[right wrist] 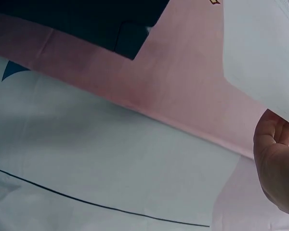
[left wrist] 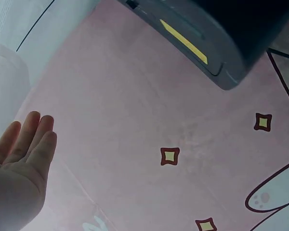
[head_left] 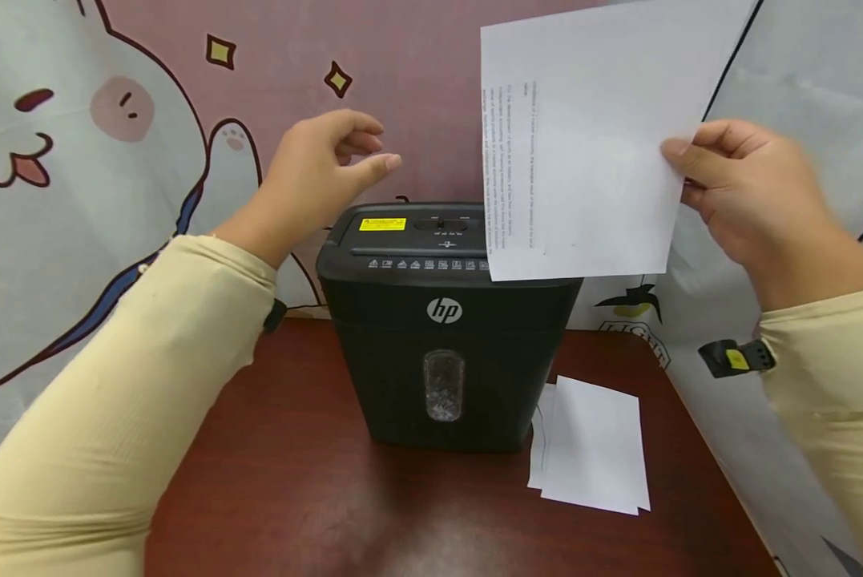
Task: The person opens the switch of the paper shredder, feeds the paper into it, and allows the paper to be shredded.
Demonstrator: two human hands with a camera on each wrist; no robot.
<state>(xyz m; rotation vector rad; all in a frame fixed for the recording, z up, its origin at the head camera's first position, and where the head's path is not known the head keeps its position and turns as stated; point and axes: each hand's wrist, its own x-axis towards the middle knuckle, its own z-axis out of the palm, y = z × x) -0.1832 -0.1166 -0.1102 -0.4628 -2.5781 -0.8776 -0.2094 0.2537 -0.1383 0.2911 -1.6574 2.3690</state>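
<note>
A black HP paper shredder (head_left: 402, 336) stands upright on the brown table, paper bits showing through its small front window. My right hand (head_left: 759, 184) pinches a white printed sheet of paper (head_left: 590, 160) by its right edge, thumb on the near face. The sheet hangs over the right part of the shredder's top and hides it. In the right wrist view, that sheet (right wrist: 260, 53) runs up from the fingers of the right hand (right wrist: 279, 163). My left hand (head_left: 323, 164) hovers above the shredder's left end, holding nothing. Its fingers look loosely bent, and extended in the left wrist view (left wrist: 24, 163).
More white paper sheets (head_left: 593, 449) lie on the table right of the shredder. Behind the brown table (head_left: 294, 497) hangs a pink and white cartoon cloth (head_left: 417, 104), close at the back and right side. A yellow label (head_left: 383, 224) marks the shredder's top.
</note>
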